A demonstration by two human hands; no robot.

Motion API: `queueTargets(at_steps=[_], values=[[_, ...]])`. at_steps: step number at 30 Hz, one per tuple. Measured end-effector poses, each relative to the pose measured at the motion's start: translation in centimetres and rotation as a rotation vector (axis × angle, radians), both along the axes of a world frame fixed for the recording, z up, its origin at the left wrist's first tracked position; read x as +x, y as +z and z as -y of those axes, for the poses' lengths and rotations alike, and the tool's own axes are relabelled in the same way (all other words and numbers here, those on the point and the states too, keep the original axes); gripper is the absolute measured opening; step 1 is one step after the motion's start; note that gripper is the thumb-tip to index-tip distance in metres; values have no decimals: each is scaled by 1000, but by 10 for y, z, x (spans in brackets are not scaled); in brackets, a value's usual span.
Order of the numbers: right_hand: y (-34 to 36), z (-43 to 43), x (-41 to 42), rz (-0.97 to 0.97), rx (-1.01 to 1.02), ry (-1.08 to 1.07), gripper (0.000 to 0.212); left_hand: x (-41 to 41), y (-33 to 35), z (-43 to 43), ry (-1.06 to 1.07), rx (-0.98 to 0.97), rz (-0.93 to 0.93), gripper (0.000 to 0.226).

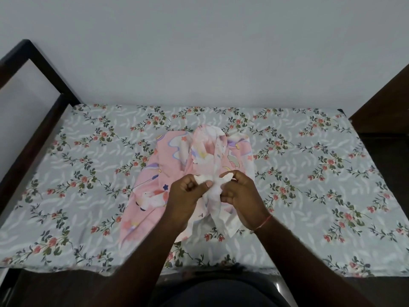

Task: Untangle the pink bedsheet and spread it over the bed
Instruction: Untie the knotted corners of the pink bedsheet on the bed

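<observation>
The pink bedsheet point(155, 173), printed with unicorns, stars and clouds, lies bunched in the middle of the bed point(309, 173). Its pale underside shows in a twisted knot near the front. My left hand point(186, 200) pinches that white twisted part from the left. My right hand point(241, 193) grips the same knot from the right, a red thread around its wrist. Both hands are held just above the bed, close together. Part of the sheet is hidden under my hands and forearms.
The bed is covered by a grey floral sheet point(77, 173). A dark wooden frame point(33, 120) rises at the left, and dark wood furniture point(385, 103) stands at the right. A plain white wall point(199, 52) lies behind the bed.
</observation>
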State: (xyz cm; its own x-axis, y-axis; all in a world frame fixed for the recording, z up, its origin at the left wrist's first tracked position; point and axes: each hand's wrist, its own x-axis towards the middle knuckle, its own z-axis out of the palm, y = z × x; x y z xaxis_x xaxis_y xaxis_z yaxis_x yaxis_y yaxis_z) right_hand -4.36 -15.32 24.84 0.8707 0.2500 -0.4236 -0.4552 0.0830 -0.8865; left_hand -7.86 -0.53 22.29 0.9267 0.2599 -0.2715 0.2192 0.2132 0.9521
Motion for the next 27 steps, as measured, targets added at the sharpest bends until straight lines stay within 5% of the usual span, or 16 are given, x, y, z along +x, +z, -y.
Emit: queueTargets(at_steps=[3, 6, 11, 21, 27], values=[[13, 7, -6, 0, 167, 153, 22, 4, 9, -12, 173, 306, 44, 35], [20, 7, -7, 162, -36, 208, 13, 3, 27, -8, 122, 483, 136, 30], [35, -4, -6, 425, -281, 250, 10, -11, 36, -5, -49, 493, 193, 21], [32, -19, -14, 506, -377, 233, 11, -29, 35, -18, -121, 377, 189, 36], [28, -22, -19, 571, -409, 269, 9, -36, 30, -23, -214, 540, 225, 40]])
